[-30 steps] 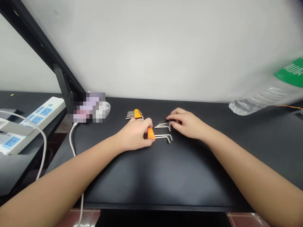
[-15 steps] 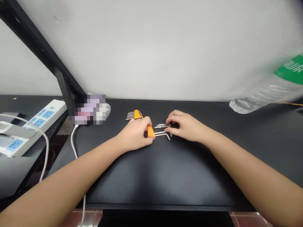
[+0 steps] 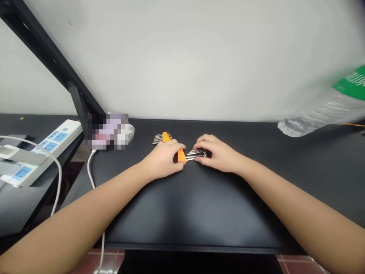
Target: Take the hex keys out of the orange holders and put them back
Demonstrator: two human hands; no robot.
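Between the thumb and fingers of my left hand is an orange hex key holder, low over the black table. Several L-shaped steel hex keys stick out from it to the right. My right hand closes around their bent ends, thumb at the near side and fingers at the far side; the palm hides part of the bends. Just behind my left hand lies a second orange holder with its own row of hex keys pointing left.
A clear bottle with a green label lies at the back right against the wall. At left are a white power strip, a white cable and a black slanted frame. A blurred-out item sits by the frame.
My right hand has moved slightly left and closed round the bent ends of the hex keys. The keys, spread apart before, now lie closer together. My left hand keeps the holder.
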